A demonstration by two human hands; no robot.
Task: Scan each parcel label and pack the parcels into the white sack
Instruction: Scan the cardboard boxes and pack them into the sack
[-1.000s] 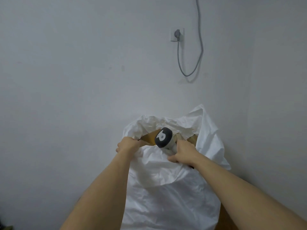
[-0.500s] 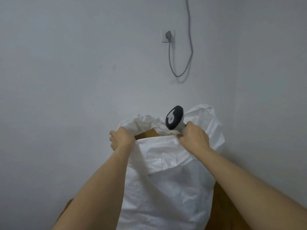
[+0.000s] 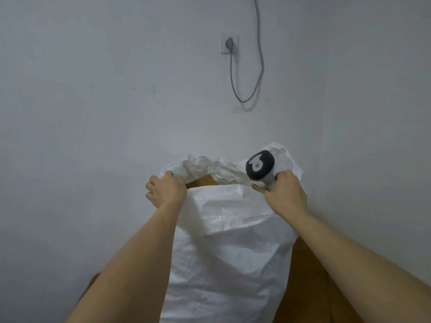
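The white sack (image 3: 228, 248) stands upright in front of me, its mouth held wide. My left hand (image 3: 166, 191) grips the left side of the rim. My right hand (image 3: 285, 194) grips the right side of the rim together with the handle of a barcode scanner (image 3: 260, 168), whose dark head points up toward me. Inside the mouth a corner of a brown cardboard parcel (image 3: 202, 181) shows; the rest of it is hidden by the sack.
A grey-white wall stands close behind the sack, with a socket (image 3: 229, 44) and a hanging grey cable (image 3: 251, 73). A brown surface (image 3: 310, 283) shows beneath the sack at lower right and lower left.
Both hands have moved apart and lifted the rim, stretching the sack's mouth wider. The scanner has shifted right and up with my right hand. Less of the cardboard parcel shows.
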